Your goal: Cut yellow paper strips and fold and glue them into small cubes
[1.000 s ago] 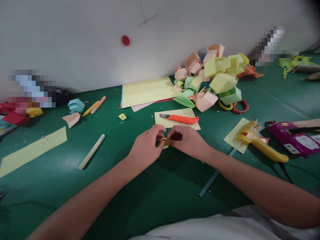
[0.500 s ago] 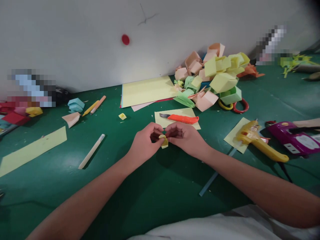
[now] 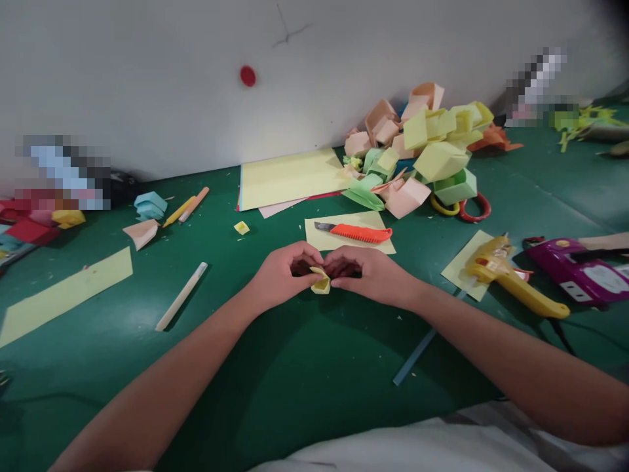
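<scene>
Between my two hands is a small folded yellow paper piece [image 3: 321, 284], shaped like a little open box with a flap standing up. My left hand [image 3: 285, 275] pinches its left side with thumb and fingers. My right hand [image 3: 371, 274] is closed on its right side, the fingertips curled behind it and partly hidden. Just beyond my hands, an orange utility knife [image 3: 358, 233] with its blade out rests on a pale yellow paper sheet [image 3: 314, 244]. A tiny yellow folded paper [image 3: 242, 227] sits farther left on the green table.
A yellow glue gun [image 3: 511, 272] and a purple power strip [image 3: 580, 269] lie at right, with a glue stick [image 3: 417, 354] nearby. Folded paper boxes [image 3: 437, 160] are heaped at the back, by scissors [image 3: 474, 207]. A white pen-like stick [image 3: 181, 296] and paper strip [image 3: 69, 295] lie left.
The small yellow paper piece has turned and tilted in my fingers, so its hollow inside now shows. My right hand has shifted slightly right and down.
</scene>
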`<state>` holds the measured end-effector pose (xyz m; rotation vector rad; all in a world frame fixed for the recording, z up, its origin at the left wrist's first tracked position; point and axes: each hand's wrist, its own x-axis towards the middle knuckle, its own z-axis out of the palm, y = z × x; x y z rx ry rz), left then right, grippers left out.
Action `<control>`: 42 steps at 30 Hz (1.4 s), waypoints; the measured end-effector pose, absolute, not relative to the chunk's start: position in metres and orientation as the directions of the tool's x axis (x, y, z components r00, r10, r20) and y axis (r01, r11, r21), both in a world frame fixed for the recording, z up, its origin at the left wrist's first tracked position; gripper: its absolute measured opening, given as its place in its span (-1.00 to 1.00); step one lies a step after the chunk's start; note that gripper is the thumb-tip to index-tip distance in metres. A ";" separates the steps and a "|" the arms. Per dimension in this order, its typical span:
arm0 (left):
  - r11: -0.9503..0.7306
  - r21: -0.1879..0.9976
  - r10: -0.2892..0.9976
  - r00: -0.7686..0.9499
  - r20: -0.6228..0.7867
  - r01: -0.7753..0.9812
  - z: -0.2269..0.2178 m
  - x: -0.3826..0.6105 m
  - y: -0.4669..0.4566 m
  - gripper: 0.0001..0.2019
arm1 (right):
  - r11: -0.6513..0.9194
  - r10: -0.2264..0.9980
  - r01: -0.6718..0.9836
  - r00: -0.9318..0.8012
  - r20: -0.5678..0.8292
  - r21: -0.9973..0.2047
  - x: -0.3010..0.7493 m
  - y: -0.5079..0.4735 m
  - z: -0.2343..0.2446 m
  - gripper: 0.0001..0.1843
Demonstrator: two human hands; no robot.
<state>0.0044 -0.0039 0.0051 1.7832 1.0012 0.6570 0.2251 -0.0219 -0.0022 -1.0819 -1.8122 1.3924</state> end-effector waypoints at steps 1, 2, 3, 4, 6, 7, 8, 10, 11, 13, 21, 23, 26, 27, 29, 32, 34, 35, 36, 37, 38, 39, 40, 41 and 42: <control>-0.207 0.920 0.849 0.529 0.000 0.333 0.005 0.004 -0.003 -0.76 | 0.118 0.879 0.245 -0.477 -0.014 -0.962 0.224 -0.022 -0.003 -0.71; -0.207 0.923 0.844 0.537 0.001 0.325 0.005 0.003 -0.003 -0.76 | 0.118 0.883 0.249 -0.469 -0.013 -0.961 0.224 -0.022 -0.003 -0.72; -0.209 0.926 0.838 0.545 0.003 0.316 0.004 0.003 -0.003 -0.75 | 0.115 0.886 0.250 -0.463 -0.014 -0.961 0.223 -0.022 -0.004 -0.73; -0.211 0.928 0.833 0.553 0.006 0.308 0.004 0.003 -0.004 -0.75 | 0.111 0.888 0.248 -0.460 -0.016 -0.962 0.223 -0.022 -0.005 -0.73; -0.217 0.930 0.825 0.565 0.013 0.295 0.002 0.003 -0.004 -0.73 | 0.098 0.888 0.228 -0.460 -0.018 -0.969 0.223 -0.021 -0.008 -0.72; -0.221 0.932 0.822 0.569 0.018 0.289 0.002 0.003 -0.004 -0.71 | 0.089 0.889 0.215 -0.458 -0.020 -0.973 0.223 -0.020 -0.009 -0.71; -0.223 0.933 0.820 0.573 0.022 0.284 0.001 0.002 -0.004 -0.69 | 0.079 0.891 0.202 -0.454 -0.022 -0.976 0.223 -0.020 -0.010 -0.69; -0.225 0.935 0.819 0.573 0.027 0.276 0.000 0.003 -0.004 -0.66 | 0.062 0.899 0.190 -0.438 -0.028 -0.980 0.223 -0.019 -0.010 -0.67; -0.224 0.935 0.821 0.571 0.029 0.274 0.000 0.003 -0.004 -0.66 | 0.057 0.903 0.190 -0.430 -0.031 -0.980 0.223 -0.019 -0.010 -0.67; -0.224 0.934 0.826 0.563 0.031 0.277 0.000 0.004 -0.004 -0.65 | 0.058 0.905 0.195 -0.425 -0.031 -0.979 0.222 -0.021 -0.010 -0.66; -0.307 0.898 0.855 0.506 0.115 0.315 -0.002 0.010 -0.012 -0.56 | 0.170 0.949 0.420 -0.313 0.033 -0.892 0.216 -0.033 -0.006 -0.45; -0.295 0.904 0.860 0.497 0.111 0.308 -0.004 0.011 -0.012 -0.54 | 0.149 0.947 0.378 -0.321 0.022 -0.914 0.216 -0.032 -0.007 -0.52; -0.265 0.908 0.882 0.463 0.092 0.325 -0.006 0.011 -0.011 -0.53 | 0.109 0.936 0.308 -0.351 -0.006 -0.945 0.217 -0.029 -0.010 -0.59; -0.256 0.907 0.888 0.453 0.083 0.335 -0.006 0.011 -0.011 -0.55 | 0.103 0.936 0.299 -0.353 -0.010 -0.949 0.218 -0.028 -0.010 -0.60; -0.236 0.906 0.892 0.447 0.059 0.351 -0.004 0.011 -0.011 -0.58 | 0.092 0.938 0.292 -0.346 -0.016 -0.952 0.219 -0.028 -0.011 -0.59; -0.201 0.916 0.886 0.463 0.018 0.348 -0.001 0.011 -0.012 -0.66 | 0.089 0.932 0.291 -0.360 -0.023 -0.952 0.221 -0.028 -0.010 -0.64; -0.178 0.918 0.880 0.476 -0.013 0.354 0.002 0.010 -0.012 -0.71 | 0.094 0.913 0.293 -0.407 -0.035 -0.951 0.224 -0.027 -0.006 -0.70; -0.168 0.916 0.877 0.480 -0.030 0.364 0.004 0.009 -0.012 -0.73 | 0.102 0.898 0.297 -0.437 -0.040 -0.950 0.225 -0.027 -0.004 -0.73; -0.159 0.912 0.872 0.487 -0.049 0.377 0.006 0.009 -0.012 -0.75 | 0.114 0.883 0.304 -0.467 -0.044 -0.946 0.226 -0.027 -0.002 -0.73; -0.148 0.909 0.866 0.495 -0.071 0.389 0.007 0.008 -0.011 -0.76 | 0.129 0.869 0.314 -0.492 -0.045 -0.941 0.227 -0.027 -0.001 -0.74; -0.135 0.907 0.858 0.505 -0.094 0.398 0.009 0.007 -0.011 -0.76 | 0.147 0.858 0.326 -0.511 -0.043 -0.934 0.228 -0.026 0.001 -0.74; -0.118 0.908 0.848 0.517 -0.118 0.402 0.010 0.007 -0.010 -0.76 | 0.163 0.852 0.340 -0.522 -0.042 -0.926 0.228 -0.026 0.002 -0.75; -0.101 0.911 0.839 0.527 -0.138 0.400 0.011 0.006 -0.010 -0.76 | 0.174 0.851 0.356 -0.524 -0.042 -0.918 0.228 -0.026 0.002 -0.78; -0.086 0.915 0.831 0.535 -0.152 0.394 0.012 0.005 -0.009 -0.76 | 0.180 0.854 0.371 -0.518 -0.042 -0.911 0.228 -0.026 0.002 -0.80; -0.075 0.920 0.826 0.541 -0.159 0.384 0.012 0.004 -0.008 -0.76 | 0.183 0.859 0.384 -0.510 -0.042 -0.905 0.228 -0.026 0.002 -0.83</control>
